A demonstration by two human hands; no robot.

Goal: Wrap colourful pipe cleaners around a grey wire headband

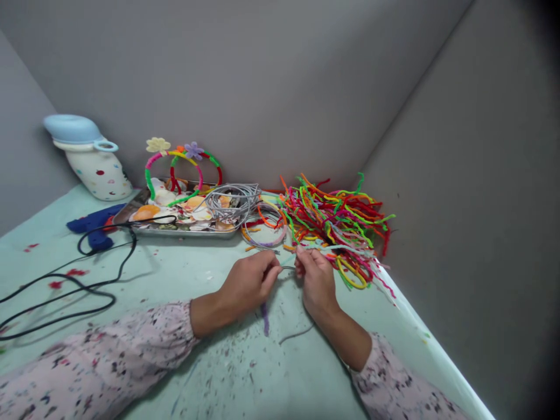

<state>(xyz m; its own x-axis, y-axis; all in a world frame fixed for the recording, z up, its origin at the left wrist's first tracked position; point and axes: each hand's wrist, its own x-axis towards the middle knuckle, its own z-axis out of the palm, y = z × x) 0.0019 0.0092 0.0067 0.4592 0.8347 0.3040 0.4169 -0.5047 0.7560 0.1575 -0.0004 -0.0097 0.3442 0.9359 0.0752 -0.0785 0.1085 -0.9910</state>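
Note:
Above the middle of the table, my left hand (251,283) is closed in a pinch on a thin grey wire (287,268). A purple pipe cleaner (265,319) sticks out below that hand. Just to the right, my right hand (318,283) is closed too, its fingertips pinching a pale mint pipe cleaner (339,247) against the wire. One end of the mint strand crosses the gap between my hands, while the other trails to the right. A loose grey wire end shows below my right wrist. The exact fingertip contact is partly hidden.
Behind my hands lie a heap of coloured pipe cleaners (336,213), wrapped rings (265,227) and coiled grey wire (236,204). A metal tray (188,234) holds shells and two flower headbands (151,175). Leftward are a blue glue gun (94,221), black cord (116,283) and bottle (94,163).

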